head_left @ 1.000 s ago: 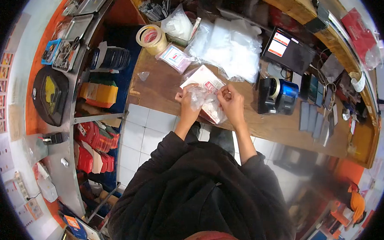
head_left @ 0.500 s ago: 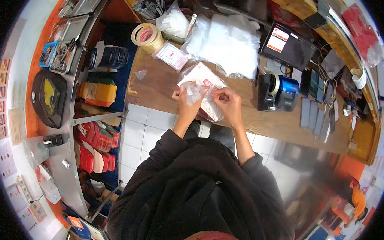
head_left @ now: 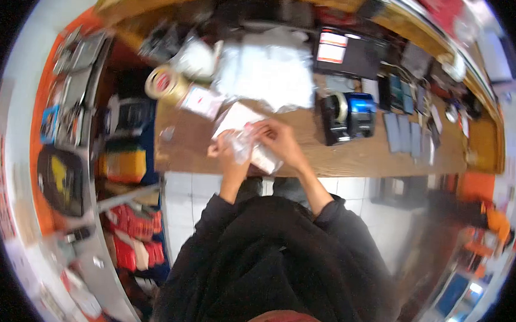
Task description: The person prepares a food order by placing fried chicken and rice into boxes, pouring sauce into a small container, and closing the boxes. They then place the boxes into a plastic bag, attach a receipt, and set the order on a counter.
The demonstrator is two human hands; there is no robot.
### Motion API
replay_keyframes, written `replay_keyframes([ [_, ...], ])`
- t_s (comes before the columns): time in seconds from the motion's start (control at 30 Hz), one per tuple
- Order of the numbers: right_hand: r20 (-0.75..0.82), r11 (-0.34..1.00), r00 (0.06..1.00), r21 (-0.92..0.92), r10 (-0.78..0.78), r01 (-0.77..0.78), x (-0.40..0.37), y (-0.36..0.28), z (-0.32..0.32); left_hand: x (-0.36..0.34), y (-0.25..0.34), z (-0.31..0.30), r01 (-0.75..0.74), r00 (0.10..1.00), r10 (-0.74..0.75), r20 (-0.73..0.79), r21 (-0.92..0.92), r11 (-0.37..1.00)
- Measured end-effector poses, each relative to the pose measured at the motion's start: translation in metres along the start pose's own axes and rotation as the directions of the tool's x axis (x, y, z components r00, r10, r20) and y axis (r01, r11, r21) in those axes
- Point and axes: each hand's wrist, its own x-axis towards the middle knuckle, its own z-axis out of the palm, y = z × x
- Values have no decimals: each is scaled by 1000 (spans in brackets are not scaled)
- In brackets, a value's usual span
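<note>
My left hand is closed on a crumpled clear plastic piece above the wooden table. My right hand reaches in from the right, its fingertips pinched together at the same plastic. Both hands are over a white and red packet in clear wrapping, which lies tilted near the table's front edge. Motion blurs the fingertips. Just behind the packet are a small pink-and-white package and tape rolls.
A stack of clear plastic bags lies at the back. To the right are a blue and black tape dispenser, a black device and grey flat strips. Shelves with red packets stand left.
The camera view has shifted, so the table items appear further left. Both hands remain at the plastic over the packet, my right hand's fingers now closer to my left hand.
</note>
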Motion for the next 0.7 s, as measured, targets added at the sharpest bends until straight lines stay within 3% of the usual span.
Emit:
replay_keyframes([
  [0.03,21,996,998,-76,-52,53,1,7,-3,1,4,-3,-56,998,56,10,66,996],
  [0.1,101,990,993,-124,-60,72,3,22,-8,3,9,-4,20,999,-18,32,-62,998],
  [0.17,90,986,996,-166,12,3,0,5,-10,11,24,-14,44,999,-43,26,-18,999],
  [0.2,60,985,998,-174,11,0,-2,6,-8,10,23,-13,22,999,-21,36,-38,999],
  [0.27,-45,971,977,-134,-206,199,-6,9,-3,10,22,-12,31,999,-31,10,19,999],
  [0.37,-194,980,961,-70,-197,186,-2,13,3,12,27,-12,-60,989,46,140,92,994],
  [0.4,-198,981,961,-66,-192,182,-1,15,6,15,32,-17,-156,977,139,162,97,983],
  [0.53,-294,989,945,-73,-141,125,11,18,13,20,26,-21,-236,952,206,225,117,965],
  [0.63,-339,975,920,30,-199,222,14,29,3,16,32,-24,-224,950,189,249,122,967],
  [0.7,-467,947,879,227,-99,227,30,29,-28,11,36,-25,-210,955,176,237,129,969],
])
